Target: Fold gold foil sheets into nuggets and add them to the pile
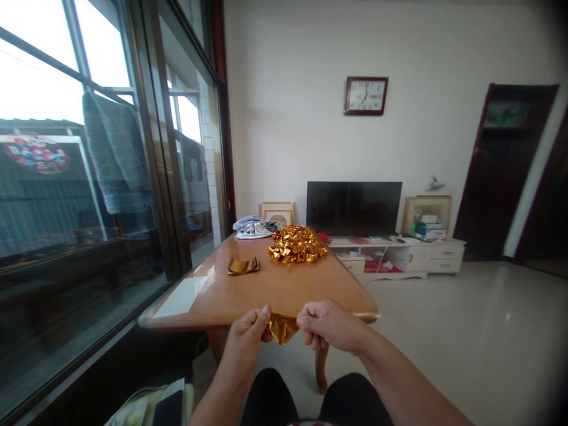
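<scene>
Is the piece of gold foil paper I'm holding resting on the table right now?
No, the gold foil paper is pinched between the left hand and right hand in the air, just off the near edge of the table.

Gold foil sheet [283, 327], creased, folded to point, below table edge.

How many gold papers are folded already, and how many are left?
A big heap of folded gold pieces already sits on the table. The left hand and right hand are pinching one gold sheet. A small stack of flat sheets is left.
</scene>
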A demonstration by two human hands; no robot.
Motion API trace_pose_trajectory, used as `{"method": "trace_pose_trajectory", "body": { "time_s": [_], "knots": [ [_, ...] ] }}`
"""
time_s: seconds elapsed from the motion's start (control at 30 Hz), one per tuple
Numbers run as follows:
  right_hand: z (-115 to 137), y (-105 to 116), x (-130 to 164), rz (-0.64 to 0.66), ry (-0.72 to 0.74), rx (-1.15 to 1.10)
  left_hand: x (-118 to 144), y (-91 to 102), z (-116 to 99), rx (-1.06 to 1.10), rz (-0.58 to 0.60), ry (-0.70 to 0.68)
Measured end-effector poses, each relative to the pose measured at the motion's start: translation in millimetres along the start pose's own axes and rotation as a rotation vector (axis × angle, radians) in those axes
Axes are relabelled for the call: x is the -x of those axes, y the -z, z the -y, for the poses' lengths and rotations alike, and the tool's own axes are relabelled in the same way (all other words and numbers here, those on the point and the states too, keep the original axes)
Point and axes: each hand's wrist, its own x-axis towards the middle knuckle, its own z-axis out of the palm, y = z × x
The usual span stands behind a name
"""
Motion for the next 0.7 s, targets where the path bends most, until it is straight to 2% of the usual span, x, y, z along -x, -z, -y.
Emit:
{"method": "trace_pose_trajectory", "body": {
  "time_s": [0.27, 0.7],
  "knots": [
    [-6, -2, -5, 0.065, 0.008, -0.038, -4, 5.3, 7, 0.002, -0.052, -0.025],
    [-15, -3, -15, 0.058, -0.025, -0.003, -4, 13.8, 10, -0.076, -0.111, -0.036]
  ]
}}
